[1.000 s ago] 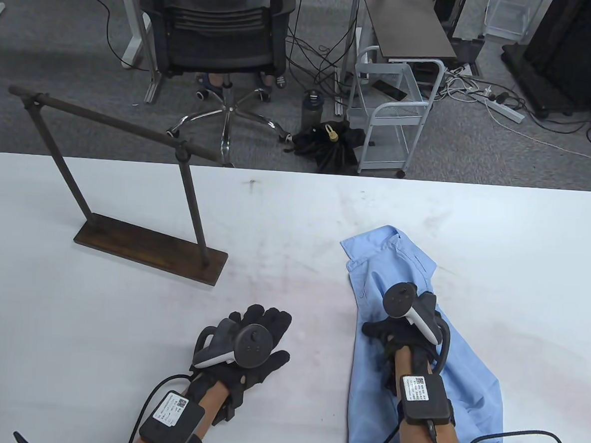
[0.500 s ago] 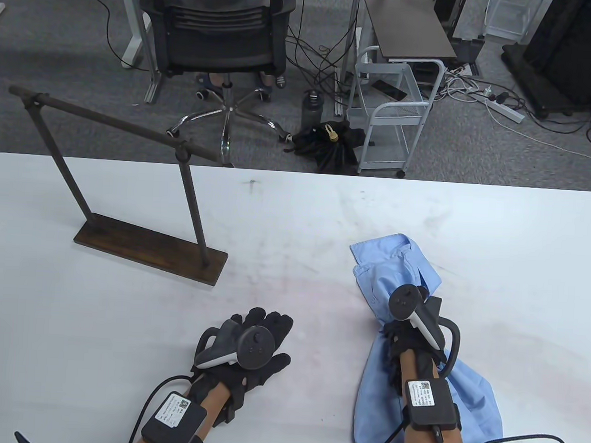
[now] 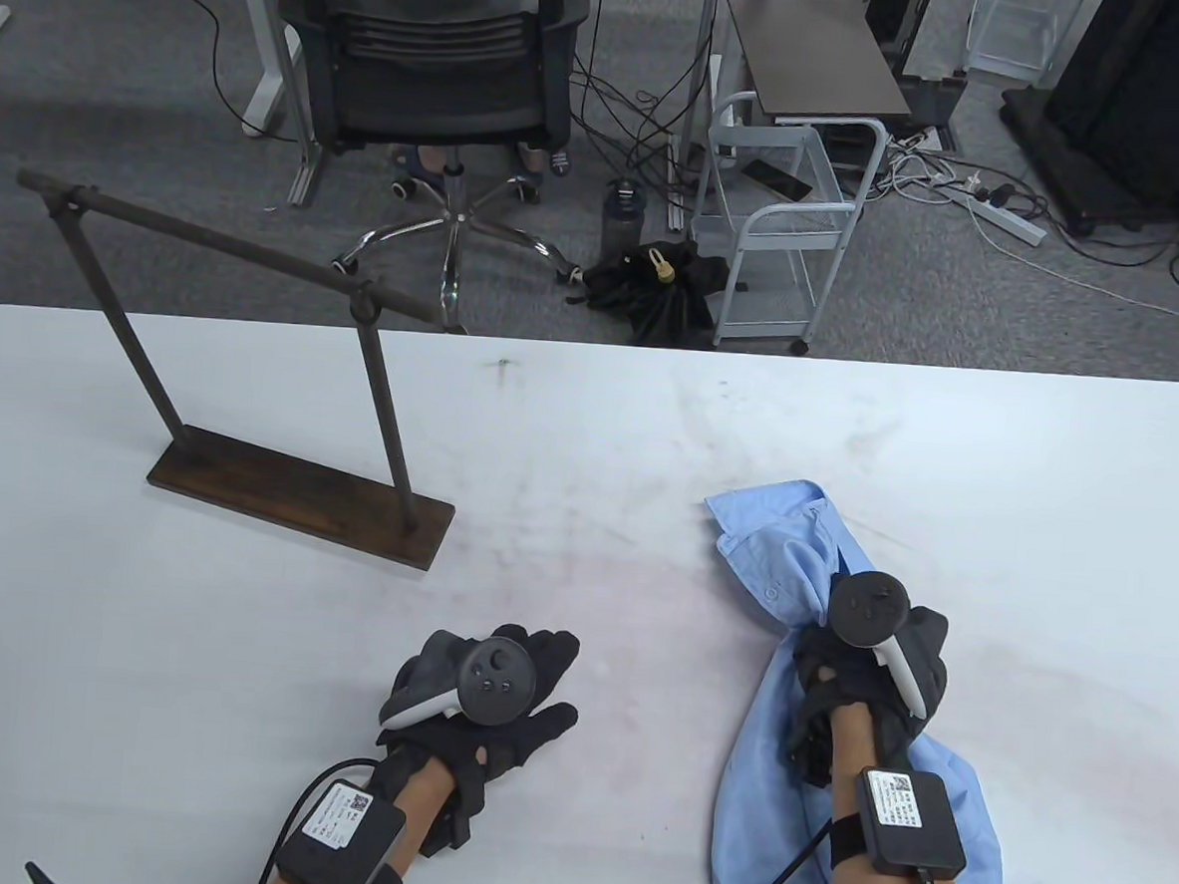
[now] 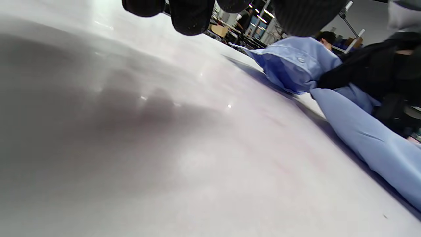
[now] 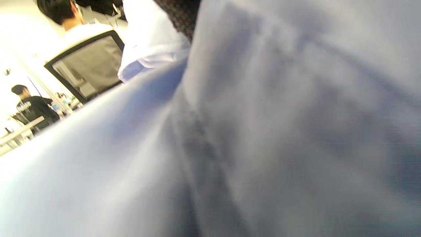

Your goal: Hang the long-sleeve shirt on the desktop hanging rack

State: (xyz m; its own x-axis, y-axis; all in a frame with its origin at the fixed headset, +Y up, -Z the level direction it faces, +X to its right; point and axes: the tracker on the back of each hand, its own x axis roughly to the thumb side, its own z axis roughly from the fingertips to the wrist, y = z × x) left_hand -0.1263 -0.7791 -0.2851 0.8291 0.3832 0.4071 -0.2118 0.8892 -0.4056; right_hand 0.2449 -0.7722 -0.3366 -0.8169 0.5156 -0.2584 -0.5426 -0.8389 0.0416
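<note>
blue shirt (image 3: 782, 564) gripped by right hand (image 3: 870, 669)

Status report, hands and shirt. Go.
Right hand grips shirt, bunched on table. Left hand flat, holds nothing. Rack far left, bar bare.

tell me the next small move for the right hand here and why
Probably lift the blue shirt clear of the table. The right hand grips it bunched near the collar, its tail trails on the tabletop, and the rack stands bare at far left.
</note>
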